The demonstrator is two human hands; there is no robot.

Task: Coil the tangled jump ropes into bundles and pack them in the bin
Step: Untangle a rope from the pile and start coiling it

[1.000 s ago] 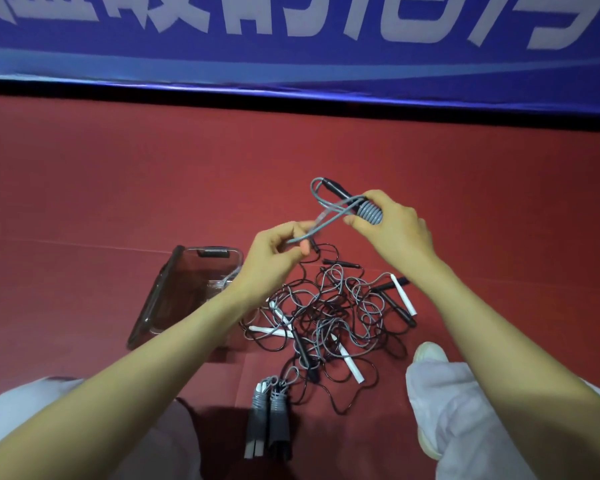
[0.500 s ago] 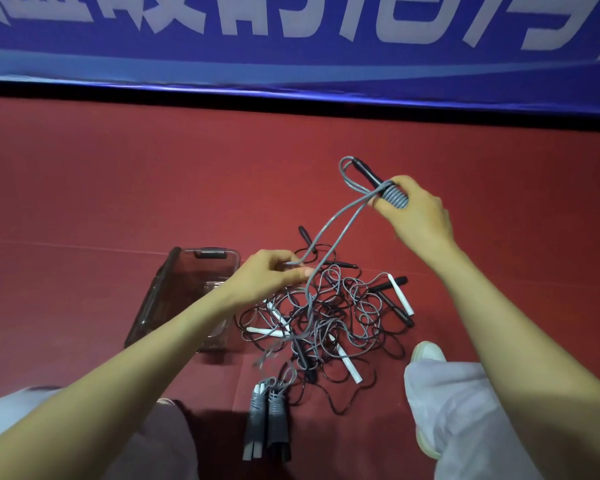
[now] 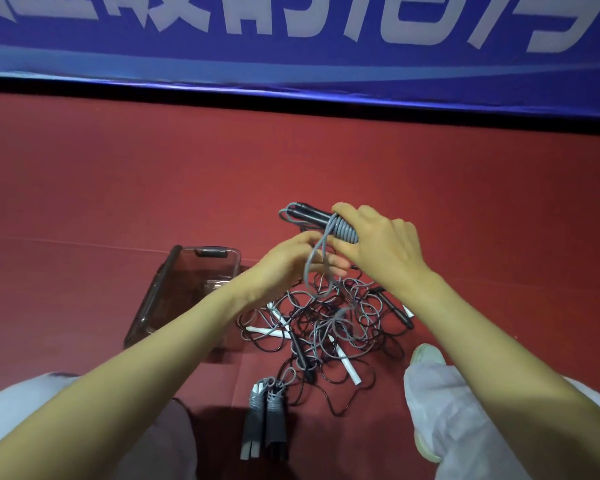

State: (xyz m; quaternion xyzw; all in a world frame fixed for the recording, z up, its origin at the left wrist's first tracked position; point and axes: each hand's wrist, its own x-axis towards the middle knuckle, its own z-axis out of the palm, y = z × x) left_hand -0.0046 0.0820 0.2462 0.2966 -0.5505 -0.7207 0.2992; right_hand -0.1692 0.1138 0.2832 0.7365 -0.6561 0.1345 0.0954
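**Grey rope held over the tangle**

A coil (image 3: 342,231) of grey rope, wound round a pair of black handles (image 3: 309,214), is gripped in the right hand (image 3: 383,252). The fingers are curled over it, so its far end is covered by the palm. A loose strand (image 3: 308,271) is seen to drop from the coil across the fingers of the left hand (image 3: 284,268). Whether it is pinched there or only draped cannot be told, since thumb and fingertips are partly masked by the rope and by the right hand.

The strand is lost below in the tangle (image 3: 329,323) of grey and black ropes with white and black handles on the red floor (image 3: 118,202). Single ropes cannot be traced in it, and its right edge is covered by the right forearm.

The tinted bin (image 3: 174,289) stands just left of the tangle. Its near right corner is hidden by the left forearm, and its contents cannot be made out.

A wound grey bundle (image 3: 265,424) lies nearer the person. A pale shoe (image 3: 426,356) and trouser legs are cut off by the frame. Only the lower halves of the white letters on the blue banner (image 3: 291,64) are shown.
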